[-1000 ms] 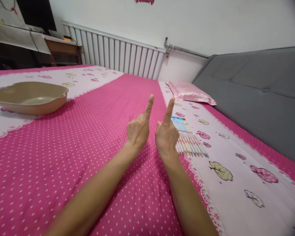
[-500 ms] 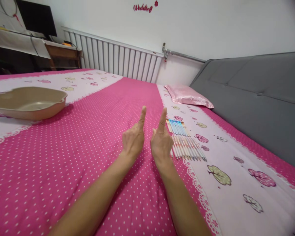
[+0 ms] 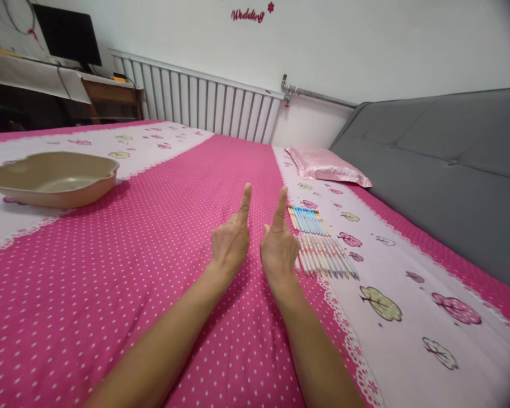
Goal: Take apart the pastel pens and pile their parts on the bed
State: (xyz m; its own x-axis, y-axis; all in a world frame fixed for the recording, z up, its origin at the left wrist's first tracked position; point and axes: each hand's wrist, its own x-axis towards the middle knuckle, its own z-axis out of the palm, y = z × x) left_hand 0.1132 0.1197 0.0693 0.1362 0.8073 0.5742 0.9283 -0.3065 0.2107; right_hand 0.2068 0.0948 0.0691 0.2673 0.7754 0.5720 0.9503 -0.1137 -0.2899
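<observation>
Both my hands are held out above the pink dotted bedspread (image 3: 110, 272). My left hand (image 3: 230, 241) is curled into a fist with only the index finger pointing up and forward. My right hand (image 3: 277, 246) has the same shape, close beside it but not touching. Neither hand holds anything. Just right of my right hand lie two rows of pens on the bedspread: a row with blue barrels (image 3: 309, 220) farther off and a row with white and pink barrels (image 3: 329, 256) nearer.
A shallow beige basin (image 3: 53, 178) sits on the bed at the left. A pink satin pillow (image 3: 327, 167) lies by the grey padded headboard (image 3: 442, 164) on the right. A white radiator (image 3: 204, 105) lines the far wall; a desk and chair stand far left.
Both hands have dropped lower in view compared with one second ago, keeping their pointing shape. Since half a second ago they have hardly moved.
</observation>
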